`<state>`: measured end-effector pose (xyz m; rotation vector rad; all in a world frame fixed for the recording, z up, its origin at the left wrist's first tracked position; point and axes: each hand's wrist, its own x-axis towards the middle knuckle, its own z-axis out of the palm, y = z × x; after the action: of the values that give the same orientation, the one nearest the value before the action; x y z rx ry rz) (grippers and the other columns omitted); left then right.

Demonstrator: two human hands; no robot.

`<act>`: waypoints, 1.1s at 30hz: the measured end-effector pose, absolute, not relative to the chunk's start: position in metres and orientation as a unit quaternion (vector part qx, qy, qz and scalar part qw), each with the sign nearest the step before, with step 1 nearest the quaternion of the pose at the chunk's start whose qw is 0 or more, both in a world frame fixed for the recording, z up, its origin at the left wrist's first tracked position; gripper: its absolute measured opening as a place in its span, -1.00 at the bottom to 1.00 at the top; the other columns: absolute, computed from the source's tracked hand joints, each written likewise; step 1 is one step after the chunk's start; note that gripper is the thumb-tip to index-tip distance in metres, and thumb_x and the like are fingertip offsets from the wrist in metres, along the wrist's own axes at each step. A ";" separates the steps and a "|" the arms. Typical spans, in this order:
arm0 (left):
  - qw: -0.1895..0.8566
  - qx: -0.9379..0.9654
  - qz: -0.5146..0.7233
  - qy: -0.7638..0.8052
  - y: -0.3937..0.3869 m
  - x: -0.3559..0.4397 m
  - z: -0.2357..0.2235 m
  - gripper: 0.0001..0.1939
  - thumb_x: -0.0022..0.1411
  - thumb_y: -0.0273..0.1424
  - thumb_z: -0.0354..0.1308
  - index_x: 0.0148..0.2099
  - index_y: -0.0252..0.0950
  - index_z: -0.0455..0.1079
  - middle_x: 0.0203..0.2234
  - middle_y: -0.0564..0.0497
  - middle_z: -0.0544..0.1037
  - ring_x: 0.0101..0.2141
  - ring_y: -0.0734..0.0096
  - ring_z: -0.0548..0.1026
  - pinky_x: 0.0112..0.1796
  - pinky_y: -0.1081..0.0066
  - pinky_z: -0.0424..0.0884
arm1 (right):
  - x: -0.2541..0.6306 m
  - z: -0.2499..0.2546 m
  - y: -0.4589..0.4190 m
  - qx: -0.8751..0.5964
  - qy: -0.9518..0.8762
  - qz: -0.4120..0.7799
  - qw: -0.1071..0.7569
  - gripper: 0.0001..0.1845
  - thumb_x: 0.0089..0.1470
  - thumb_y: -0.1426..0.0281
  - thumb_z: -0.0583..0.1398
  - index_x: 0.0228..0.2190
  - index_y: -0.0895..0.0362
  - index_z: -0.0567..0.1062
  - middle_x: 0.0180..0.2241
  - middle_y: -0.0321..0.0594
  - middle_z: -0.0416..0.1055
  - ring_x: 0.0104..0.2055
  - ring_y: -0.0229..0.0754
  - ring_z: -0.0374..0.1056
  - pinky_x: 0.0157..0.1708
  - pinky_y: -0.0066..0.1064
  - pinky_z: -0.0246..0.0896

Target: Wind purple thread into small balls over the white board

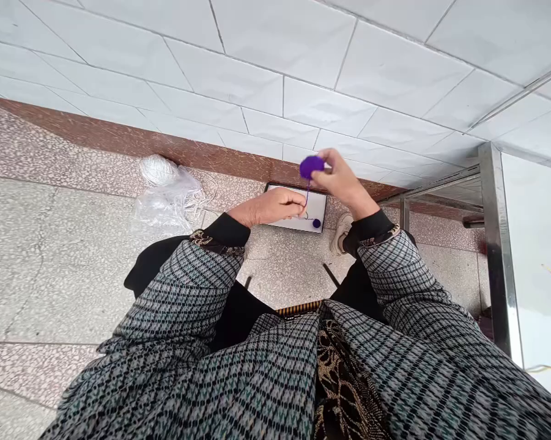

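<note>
My right hand [342, 182] is raised and pinched on a small ball of purple yarn [311, 165]. A thin purple strand [307, 194] runs down from the ball to my left hand [271, 206], whose fingers are curled closed around it. Below both hands a white flat box [318, 205] lies on the floor by the wall, with a smaller purple ball [316, 223] on its near right corner. My sleeves are grey checked with black cuffs.
A crumpled clear plastic bag with white yarn [167, 186] lies on the speckled floor at left. A steel table leg and frame [498, 244] stand at right. White wall tiles rise behind a brown skirting strip [119, 139]. My shoe [340, 232] rests near the box.
</note>
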<state>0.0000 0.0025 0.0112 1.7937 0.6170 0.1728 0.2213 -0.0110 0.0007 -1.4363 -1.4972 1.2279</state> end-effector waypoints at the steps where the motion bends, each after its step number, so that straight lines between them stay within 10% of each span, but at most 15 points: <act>1: 0.570 0.771 0.085 0.270 0.004 -0.001 0.012 -0.81 0.19 -0.36 0.07 -0.44 -0.28 0.39 -0.56 0.10 0.39 -0.51 0.48 0.32 -0.37 0.41 0.23 | 0.222 0.003 -0.014 -0.552 -0.628 0.473 0.277 -0.63 0.01 0.39 0.36 -0.15 0.12 0.38 -0.21 -0.21 0.42 -0.24 -0.23 0.33 -0.19 -0.31 0.40; 4: 0.537 0.765 0.150 0.322 0.013 -0.007 0.009 -0.84 0.16 -0.37 0.07 -0.44 -0.28 0.37 -0.56 0.10 0.36 -0.48 0.47 0.30 -0.35 0.39 0.21 | 0.228 0.016 -0.024 -0.438 -0.691 0.562 0.120 -0.60 -0.10 0.44 0.37 -0.17 0.16 0.44 -0.26 -0.24 0.42 -0.27 -0.24 0.32 -0.21 -0.32 0.36; 12: 0.580 0.768 0.063 0.264 0.003 0.006 0.002 -0.81 0.20 -0.37 0.04 -0.45 -0.28 0.36 -0.57 0.12 0.35 -0.50 0.48 0.30 -0.36 0.40 0.22 | 0.232 0.009 -0.013 -0.477 -0.478 0.568 0.471 -0.46 0.05 0.09 0.36 -0.08 0.04 0.28 -0.16 -0.25 0.40 -0.31 -0.29 0.40 -0.26 -0.36 0.44; 19: 0.545 0.768 0.146 0.304 0.013 -0.006 0.008 -0.84 0.16 -0.38 0.07 -0.45 -0.27 0.38 -0.57 0.11 0.37 -0.48 0.46 0.30 -0.33 0.39 0.24 | 0.231 0.014 -0.025 -0.457 -0.672 0.575 0.093 -0.62 -0.11 0.44 0.37 -0.20 0.14 0.44 -0.30 -0.26 0.44 -0.32 -0.25 0.33 -0.30 -0.38 0.33; 26: 0.566 0.749 0.118 0.323 0.011 0.001 0.000 -0.83 0.17 -0.39 0.04 -0.45 -0.28 0.36 -0.57 0.11 0.38 -0.50 0.48 0.32 -0.38 0.43 0.25 | 0.232 0.022 -0.021 -0.456 -0.468 0.601 0.460 -0.29 -0.07 -0.08 0.42 -0.07 0.03 0.32 -0.13 -0.19 0.38 -0.22 -0.22 0.42 -0.27 -0.35 0.49; 33: 0.570 0.791 0.068 0.209 0.001 0.008 0.009 -0.77 0.21 -0.35 0.07 -0.41 -0.29 0.48 -0.56 0.10 0.43 -0.50 0.49 0.33 -0.38 0.44 0.25 | 0.220 -0.002 -0.017 -0.564 -0.535 0.485 0.401 -0.58 0.03 0.34 0.33 -0.15 0.05 0.25 -0.11 -0.25 0.32 -0.21 -0.28 0.34 -0.19 -0.37 0.40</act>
<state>0.0077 0.0013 0.0088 1.8575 0.4907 0.1600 0.2199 -0.0166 -0.0015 -1.4264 -1.3517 1.2271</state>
